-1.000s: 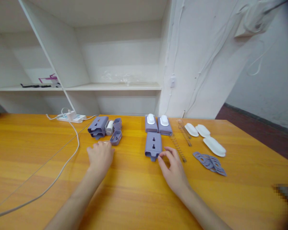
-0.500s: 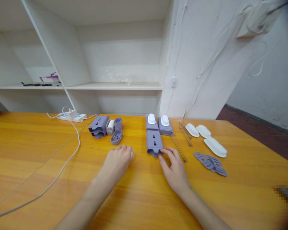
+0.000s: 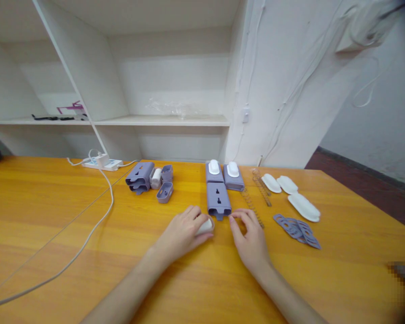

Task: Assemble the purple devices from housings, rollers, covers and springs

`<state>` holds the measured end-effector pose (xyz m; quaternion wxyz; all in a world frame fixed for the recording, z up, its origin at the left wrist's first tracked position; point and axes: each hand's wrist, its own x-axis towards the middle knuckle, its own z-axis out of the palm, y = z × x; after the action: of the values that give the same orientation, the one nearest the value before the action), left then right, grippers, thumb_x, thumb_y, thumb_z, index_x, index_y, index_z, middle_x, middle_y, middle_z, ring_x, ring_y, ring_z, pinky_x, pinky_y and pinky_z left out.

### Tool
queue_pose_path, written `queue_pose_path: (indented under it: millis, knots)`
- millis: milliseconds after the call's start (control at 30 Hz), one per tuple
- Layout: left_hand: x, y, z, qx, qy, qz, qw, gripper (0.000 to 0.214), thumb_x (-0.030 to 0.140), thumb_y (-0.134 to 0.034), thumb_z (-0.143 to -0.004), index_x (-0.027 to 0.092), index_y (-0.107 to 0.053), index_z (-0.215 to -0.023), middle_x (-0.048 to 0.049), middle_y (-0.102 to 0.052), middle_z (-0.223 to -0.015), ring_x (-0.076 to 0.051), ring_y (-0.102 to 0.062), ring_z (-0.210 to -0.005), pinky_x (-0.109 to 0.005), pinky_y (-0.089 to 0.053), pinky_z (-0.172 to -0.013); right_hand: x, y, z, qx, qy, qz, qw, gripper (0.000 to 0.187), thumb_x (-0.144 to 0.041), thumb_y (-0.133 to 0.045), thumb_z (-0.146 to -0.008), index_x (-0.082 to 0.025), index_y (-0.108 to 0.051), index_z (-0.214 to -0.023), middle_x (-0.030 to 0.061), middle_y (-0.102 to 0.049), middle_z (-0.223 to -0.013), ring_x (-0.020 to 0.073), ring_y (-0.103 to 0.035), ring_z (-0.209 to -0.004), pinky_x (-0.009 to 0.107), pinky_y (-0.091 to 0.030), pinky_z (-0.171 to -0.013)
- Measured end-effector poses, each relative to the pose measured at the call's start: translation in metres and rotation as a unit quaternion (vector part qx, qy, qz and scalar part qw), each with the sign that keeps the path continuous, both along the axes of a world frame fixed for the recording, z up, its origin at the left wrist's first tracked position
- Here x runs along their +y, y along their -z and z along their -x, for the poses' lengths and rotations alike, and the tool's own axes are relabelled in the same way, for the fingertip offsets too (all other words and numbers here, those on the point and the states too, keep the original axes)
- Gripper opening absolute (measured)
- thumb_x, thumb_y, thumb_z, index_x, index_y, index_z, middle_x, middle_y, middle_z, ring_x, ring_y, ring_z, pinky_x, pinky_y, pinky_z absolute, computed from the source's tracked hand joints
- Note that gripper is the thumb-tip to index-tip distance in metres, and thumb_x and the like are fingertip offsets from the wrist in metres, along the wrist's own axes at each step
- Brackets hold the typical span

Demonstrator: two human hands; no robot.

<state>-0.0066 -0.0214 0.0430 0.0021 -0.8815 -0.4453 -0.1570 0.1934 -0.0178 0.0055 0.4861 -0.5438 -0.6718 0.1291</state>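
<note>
My left hand (image 3: 185,230) rests on the orange table (image 3: 54,211), fingers curled round a small white rounded piece (image 3: 205,226). It lies just in front of a lilac plastic housing (image 3: 218,200) with slots in its top. My right hand (image 3: 249,235) sits to the right of that housing, thumb and forefinger pinched together near its front right corner. What the pinch holds I cannot make out. Behind the housing stand two lilac housings with white caps (image 3: 224,173).
A group of lilac parts and a white piece (image 3: 151,178) lies at the back left. Metal springs (image 3: 256,191), white oval caps (image 3: 292,193) and flat lilac plates (image 3: 297,229) lie to the right. A white cable (image 3: 97,218) runs from a power strip (image 3: 102,164). White shelves stand behind.
My left hand has slid right from near the left parts group to the lilac housing, and the white piece now shows in its fingers. My right hand has barely moved.
</note>
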Motion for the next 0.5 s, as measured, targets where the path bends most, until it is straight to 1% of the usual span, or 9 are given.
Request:
queue_pose_path:
  millis: [67,167,267,367,500]
  knots:
    - [-0.002,0.002,-0.005,-0.025,0.009,0.010,1.000,0.025,0.040,-0.050,-0.086,0.022,-0.052,-0.103,-0.0044,-0.052,-0.097,-0.020,-0.051,-0.089,-0.030,-0.044,-0.074,-0.003,-0.002,0.001,0.000,-0.012,0.010,1.000,0.020,-0.031,-0.046,-0.088,-0.020,-0.055,-0.075,0.0031,-0.055,-0.078,0.0177,-0.054,-0.076,0.030,-0.042,-0.071]
    - [-0.004,0.003,-0.011,-0.043,0.021,0.022,0.999,0.024,0.037,-0.049,-0.086,0.022,-0.051,-0.104,-0.0045,-0.050,-0.097,-0.018,-0.052,-0.086,-0.029,-0.044,-0.071,-0.008,-0.004,0.004,-0.020,-0.067,0.064,0.996,0.024,-0.033,-0.042,-0.090,-0.021,-0.051,-0.072,-0.0009,-0.053,-0.064,0.0147,-0.051,-0.059,0.027,-0.037,-0.058]
    - [-0.005,0.002,-0.013,-0.047,0.028,0.024,0.998,0.020,0.035,-0.048,-0.085,0.023,-0.052,-0.101,-0.0042,-0.049,-0.095,-0.018,-0.052,-0.086,-0.028,-0.044,-0.070,-0.010,-0.004,0.006,-0.057,-0.104,0.105,0.987,0.019,-0.033,-0.042,-0.090,-0.022,-0.052,-0.078,-0.0024,-0.054,-0.062,0.0143,-0.051,-0.056,0.026,-0.035,-0.055]
    - [-0.004,0.001,-0.012,-0.050,0.033,0.025,0.998,0.019,0.033,-0.048,-0.085,0.023,-0.052,-0.100,-0.0037,-0.050,-0.093,-0.019,-0.052,-0.087,-0.029,-0.043,-0.071,-0.011,-0.004,0.007,-0.079,-0.109,0.116,0.984,0.013,-0.032,-0.044,-0.089,-0.023,-0.054,-0.086,-0.0028,-0.057,-0.062,0.0147,-0.052,-0.057,0.026,-0.035,-0.056]
    - [-0.005,0.001,-0.013,-0.057,0.040,0.032,0.997,0.018,0.030,-0.049,-0.083,0.022,-0.051,-0.099,-0.0038,-0.050,-0.093,-0.019,-0.051,-0.087,-0.029,-0.044,-0.071,-0.011,-0.004,0.007,-0.089,-0.114,0.118,0.982,0.013,-0.031,-0.045,-0.088,-0.024,-0.055,-0.091,-0.0026,-0.059,-0.064,0.0152,-0.054,-0.058,0.026,-0.037,-0.056]
